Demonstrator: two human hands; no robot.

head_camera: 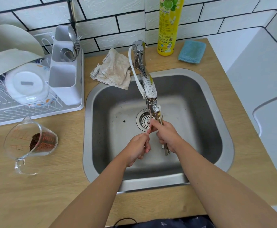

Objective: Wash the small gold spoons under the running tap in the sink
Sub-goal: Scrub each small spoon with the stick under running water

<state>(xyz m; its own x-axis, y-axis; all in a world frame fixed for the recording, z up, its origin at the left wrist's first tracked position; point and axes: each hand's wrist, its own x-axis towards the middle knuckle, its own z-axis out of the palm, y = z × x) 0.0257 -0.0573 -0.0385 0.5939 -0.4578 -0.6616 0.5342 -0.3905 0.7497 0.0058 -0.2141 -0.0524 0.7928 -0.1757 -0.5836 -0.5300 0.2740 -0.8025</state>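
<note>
Both my hands are over the steel sink [200, 89], just below the tap's spout [151, 96]. My right hand [167, 135] grips a bundle of small gold spoons [166, 150]; their handles stick out below my palm and their bowls show above my fingers near the spout. My left hand [138, 148] pinches the handle of a single gold spoon [149, 130], which points up toward the right hand's fingers. A thin stream of water falls from the spout onto the spoons over the drain [143, 120].
A dish rack [35, 102] with plates and a cutlery holder stands at the left. A glass measuring jug [30, 142] with brown grounds lies tipped on the wooden counter. A cloth [114, 69], a yellow detergent bottle [169, 25] and a blue sponge [192, 51] sit behind the sink.
</note>
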